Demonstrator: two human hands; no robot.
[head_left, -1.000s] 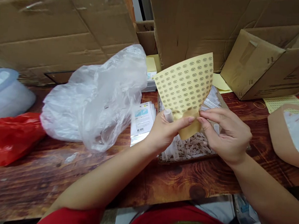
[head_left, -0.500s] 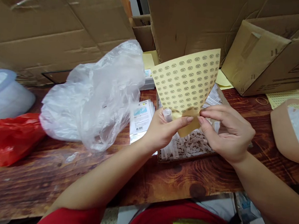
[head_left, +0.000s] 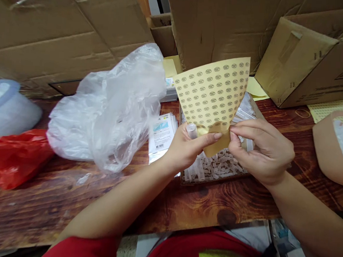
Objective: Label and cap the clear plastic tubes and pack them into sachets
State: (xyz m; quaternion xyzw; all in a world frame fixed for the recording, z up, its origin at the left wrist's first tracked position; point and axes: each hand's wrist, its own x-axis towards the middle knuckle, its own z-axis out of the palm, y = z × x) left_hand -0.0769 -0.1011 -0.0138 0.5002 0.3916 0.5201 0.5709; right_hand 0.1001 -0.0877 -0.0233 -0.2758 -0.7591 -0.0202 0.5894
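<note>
Pinching the lower edge of the sticker sheet (head_left: 212, 92) above the tray (head_left: 215, 168) on the tabletop (head_left: 184, 202), the right hand (head_left: 261, 150) is closed on it; the left hand (head_left: 184, 147) clamps the sheet and a small tube (head_left: 191, 130).

The print on the ovals of the sticker sheet (head_left: 212, 94) is too small to read, and its narrow lower end is partly behind the left hand (head_left: 184, 149) and right hand (head_left: 260, 152). A small tube (head_left: 191, 130) shows only its top — the left hand's fingers cover the rest. A pale tub (head_left: 2, 105) is cut off at the left edge of the frame, and a tan packet (head_left: 328, 151) at the right.
</note>
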